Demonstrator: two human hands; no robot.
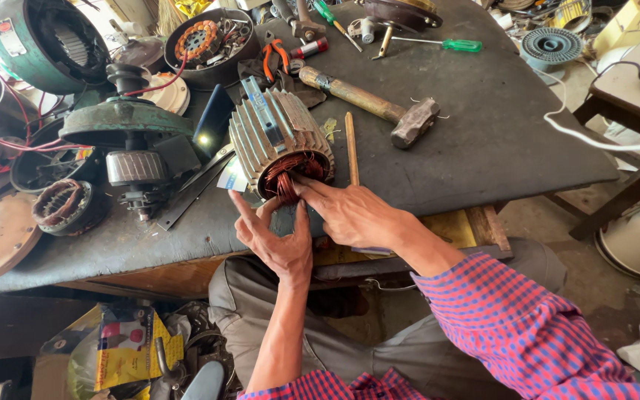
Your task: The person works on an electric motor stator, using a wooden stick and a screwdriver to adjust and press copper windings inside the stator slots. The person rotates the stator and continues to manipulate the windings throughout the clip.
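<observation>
- Left hand (275,241), centre frame: fingers spread wide, fingertips touching the open end of the motor.
- Grey ribbed metal motor stator with copper windings (279,141), on the dark workbench (498,141) just above: likely heavy, rigid; grip the finned casing, since the wire looks fragile.
- Right hand (353,215): fingers narrowed, pressing into the windings.

Dark workbench (498,141) carries hammer (372,104), finned motor stator (279,141), green screwdriver (446,44)

The motor stator (279,141) was grey with copper-red windings (294,174) (the sleeve (516,326) beside it checked pink and blue) on a dark grey table (498,126).
</observation>
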